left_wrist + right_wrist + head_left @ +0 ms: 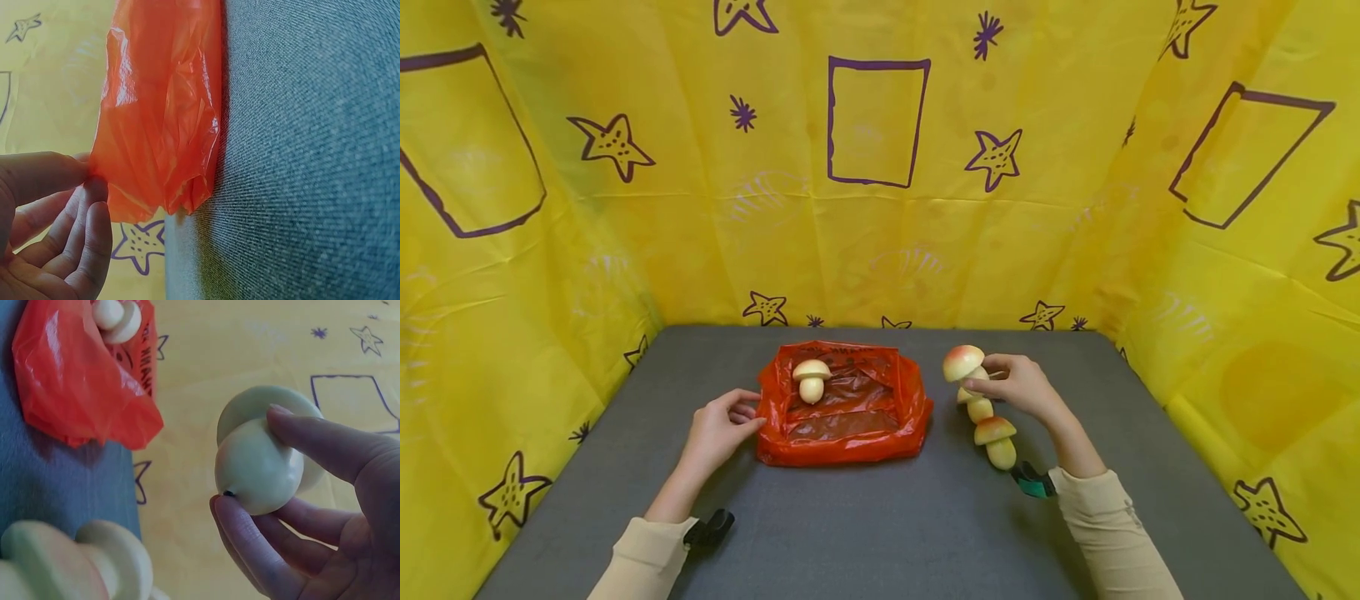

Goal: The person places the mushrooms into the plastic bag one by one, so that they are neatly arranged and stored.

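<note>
A dark grey table [865, 533] spreads beneath the left fingers [741, 398] and right fingers [1000, 363]. Creased yellow cloth [850, 258] rises beyond them and to either side, bearing a dotted star [995, 158] above the right fingers, a spiky burst [742, 113] above the left fingers, and a four-sided purple outline [877, 122] midway between, likewise higher.
</note>
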Motion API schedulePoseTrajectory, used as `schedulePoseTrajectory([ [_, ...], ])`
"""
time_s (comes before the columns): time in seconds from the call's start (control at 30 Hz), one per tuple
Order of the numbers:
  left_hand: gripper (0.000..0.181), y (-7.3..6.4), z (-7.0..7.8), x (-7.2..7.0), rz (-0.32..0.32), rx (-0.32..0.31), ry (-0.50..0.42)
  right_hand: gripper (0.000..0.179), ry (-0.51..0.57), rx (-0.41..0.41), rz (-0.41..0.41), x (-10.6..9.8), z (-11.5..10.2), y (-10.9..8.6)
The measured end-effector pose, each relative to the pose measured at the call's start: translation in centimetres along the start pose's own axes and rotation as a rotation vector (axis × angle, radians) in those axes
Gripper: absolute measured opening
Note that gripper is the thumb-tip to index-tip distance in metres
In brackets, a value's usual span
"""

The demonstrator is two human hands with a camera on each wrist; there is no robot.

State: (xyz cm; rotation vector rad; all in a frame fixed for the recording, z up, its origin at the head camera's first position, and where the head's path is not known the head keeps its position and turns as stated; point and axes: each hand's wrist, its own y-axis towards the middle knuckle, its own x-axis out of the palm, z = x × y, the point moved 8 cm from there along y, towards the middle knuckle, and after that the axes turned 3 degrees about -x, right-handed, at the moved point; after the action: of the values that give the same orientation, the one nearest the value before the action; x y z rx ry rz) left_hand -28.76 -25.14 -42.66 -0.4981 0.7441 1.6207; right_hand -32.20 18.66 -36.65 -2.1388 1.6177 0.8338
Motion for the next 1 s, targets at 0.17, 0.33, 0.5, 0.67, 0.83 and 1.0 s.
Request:
schedulePoseTrajectory([
  [0.17,0.032,0.0,0.2,-0.1,0.003,0.004,0.002,0.048,0.006,-0.005,-0.012,0.5,-0.7,0.6],
  [0.33,0.032,-0.1,0.3,-0.1,0.005,0.008,0.004,0.044,0.054,-0.012,-0.024,1.3,-1.6,1.5],
  [0.5,0.032,0.0,0.2,0.0,0.001,0.003,0.001,0.042,0.050,0.007,-0.018,1.9,-2.3,2.1],
  [0.67,0.032,0.0,0.2,0.0,-0.008,-0.001,-0.004,0.044,0.065,0.022,-0.021,2.6,-2.9,2.8],
  [0.83,0.032,0.1,0.2,0.0,-0.006,-0.001,-0.010,0.044,0.069,0.014,-0.028,3.0,-3.6,3.8],
  [1.0,0.031,0.0,0.2,0.0,-0.004,-0.009,-0.016,0.049,0.150,0.046,-0.055,3.7,-4.1,4.8],
])
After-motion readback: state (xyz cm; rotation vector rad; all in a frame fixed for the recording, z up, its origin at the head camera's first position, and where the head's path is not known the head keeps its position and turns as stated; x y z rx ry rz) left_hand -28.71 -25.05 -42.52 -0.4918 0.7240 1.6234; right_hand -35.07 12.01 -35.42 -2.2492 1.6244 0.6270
